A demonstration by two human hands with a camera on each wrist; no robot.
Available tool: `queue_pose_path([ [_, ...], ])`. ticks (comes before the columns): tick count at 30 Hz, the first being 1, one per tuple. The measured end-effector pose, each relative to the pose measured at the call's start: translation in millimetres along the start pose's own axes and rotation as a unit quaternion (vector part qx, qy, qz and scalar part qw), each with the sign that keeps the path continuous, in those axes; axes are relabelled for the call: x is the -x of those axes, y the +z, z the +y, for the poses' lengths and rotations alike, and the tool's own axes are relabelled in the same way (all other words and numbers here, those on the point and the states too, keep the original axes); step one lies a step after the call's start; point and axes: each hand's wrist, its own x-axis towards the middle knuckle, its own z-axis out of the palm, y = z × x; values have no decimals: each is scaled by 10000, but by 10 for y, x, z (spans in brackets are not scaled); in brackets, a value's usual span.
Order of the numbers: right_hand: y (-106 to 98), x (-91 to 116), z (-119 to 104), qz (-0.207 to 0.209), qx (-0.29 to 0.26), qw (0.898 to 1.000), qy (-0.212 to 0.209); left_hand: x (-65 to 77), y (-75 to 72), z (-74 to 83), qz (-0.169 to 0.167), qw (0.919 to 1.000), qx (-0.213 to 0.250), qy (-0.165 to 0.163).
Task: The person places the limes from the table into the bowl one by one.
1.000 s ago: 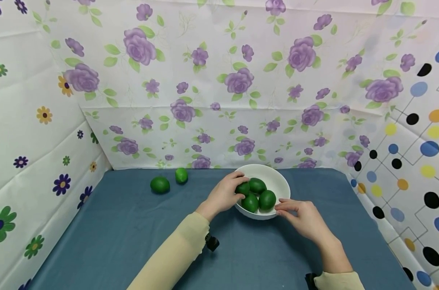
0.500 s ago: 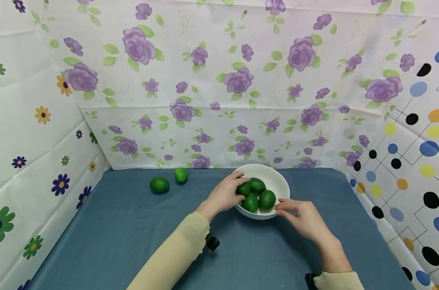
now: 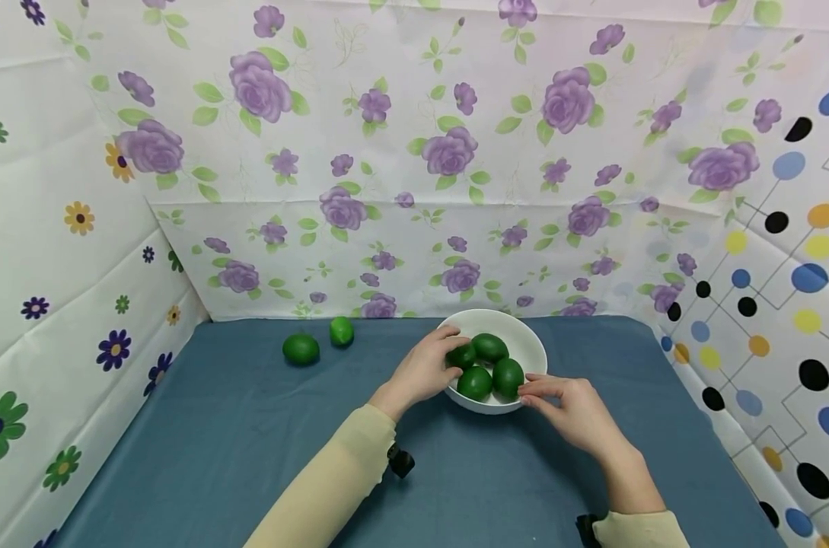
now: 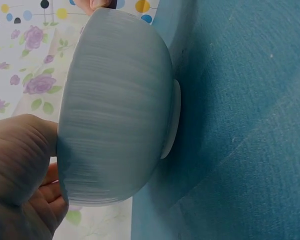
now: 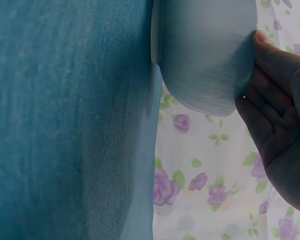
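A white bowl point(image 3: 530, 350) stands on the blue cloth with several dark green limes point(image 3: 489, 348) inside. At the bowl's left side, my left hand point(image 3: 424, 364) reaches over the rim, thumb and fingers curved round one lime point(image 3: 462, 356) that they partly hide. In the left wrist view, the thumb of that hand point(image 4: 20, 155) passes behind the rim of the bowl point(image 4: 115, 105). My right hand point(image 3: 578, 411) pinches the bowl's near right rim. From the right wrist, the fingers point(image 5: 267, 52) show against the outside of the bowl point(image 5: 205, 55).
Two more green fruits lie left of the bowl at the back: a dark lime point(image 3: 301, 349) and a brighter one point(image 3: 342, 332). The blue cloth point(image 3: 250, 441) covers the table. Patterned sheets point(image 3: 387, 152) rise behind and at both sides.
The limes in the bowl have shifted slightly to the right. Both hands stay at the bowl in nearly the same place, and the two fruits outside have not moved.
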Motion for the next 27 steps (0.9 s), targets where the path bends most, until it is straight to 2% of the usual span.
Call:
queue_pose_path([
  [17,-13,-5,-41,29,48,10000,21,20,87,-104,459,9975,524,106],
  [22,-2,-4,-36,-4,16,10000,42,88,127,-137,853,9928,802,256],
  [27,2,-2,-13,-4,42,10000,89,174,170,-126,1275,9863,1020,242],
])
